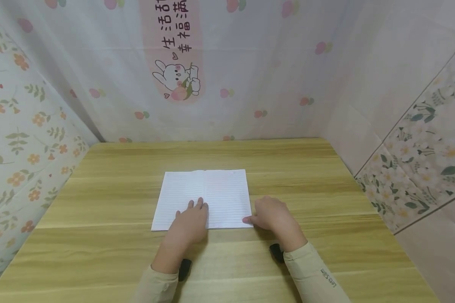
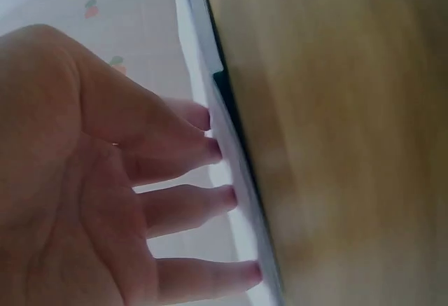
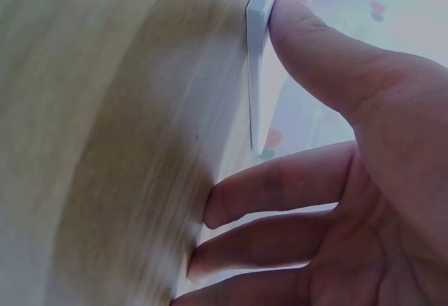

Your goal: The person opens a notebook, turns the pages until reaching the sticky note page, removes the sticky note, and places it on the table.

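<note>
Got a lined notebook [image 1: 208, 185] lying open on the desk [image 1: 307, 168]. Got left hand [image 1: 191, 221] loosely spread, fingertips down on the left page [image 1: 176, 191] near the fold; right hand [image 1: 271, 213] unclenched — thumb on the near outer corner of the right page [image 1: 227, 193], other fingers on the desk. Press evenly with left to steady the notebook; go light with right thumb — avoid creasing.

Lateral passage: the worktop [image 1: 98, 198] is free to the left and right of the notebook [image 1: 227, 189]. Rear passage: a free strip lies between notebook and back curtain [image 1: 250, 59]. Near-side obstructions: left hand [image 1: 189, 223] over the left page beside the fold; right hand [image 1: 271, 213] at the near right corner. Lateral limits: left curtain [image 1: 26, 122], right wall [image 1: 409, 160].
</note>
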`<state>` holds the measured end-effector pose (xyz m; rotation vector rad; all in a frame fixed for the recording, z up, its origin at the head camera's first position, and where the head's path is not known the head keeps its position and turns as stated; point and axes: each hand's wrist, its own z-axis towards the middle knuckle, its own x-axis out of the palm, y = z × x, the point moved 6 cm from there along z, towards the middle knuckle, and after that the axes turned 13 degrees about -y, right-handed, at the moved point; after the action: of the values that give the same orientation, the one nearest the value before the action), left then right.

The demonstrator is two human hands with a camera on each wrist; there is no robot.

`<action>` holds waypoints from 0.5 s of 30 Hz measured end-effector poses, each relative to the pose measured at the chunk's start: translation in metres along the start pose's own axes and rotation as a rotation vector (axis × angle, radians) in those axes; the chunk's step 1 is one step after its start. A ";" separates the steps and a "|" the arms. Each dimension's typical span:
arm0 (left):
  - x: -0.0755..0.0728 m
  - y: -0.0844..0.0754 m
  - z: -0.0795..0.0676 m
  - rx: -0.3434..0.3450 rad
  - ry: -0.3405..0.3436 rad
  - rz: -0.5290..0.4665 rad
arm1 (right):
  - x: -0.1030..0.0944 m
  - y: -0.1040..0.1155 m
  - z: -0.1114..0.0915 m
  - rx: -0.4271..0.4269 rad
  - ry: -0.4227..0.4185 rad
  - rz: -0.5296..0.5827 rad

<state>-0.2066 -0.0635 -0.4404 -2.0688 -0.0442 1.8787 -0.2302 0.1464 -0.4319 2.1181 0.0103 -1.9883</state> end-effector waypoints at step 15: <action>-0.003 -0.002 0.008 -0.030 -0.012 -0.019 | 0.003 -0.003 0.001 -0.012 -0.003 0.011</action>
<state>-0.2148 -0.0608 -0.4377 -2.0699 -0.0949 1.8904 -0.2315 0.1487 -0.4356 2.1034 0.0101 -1.9803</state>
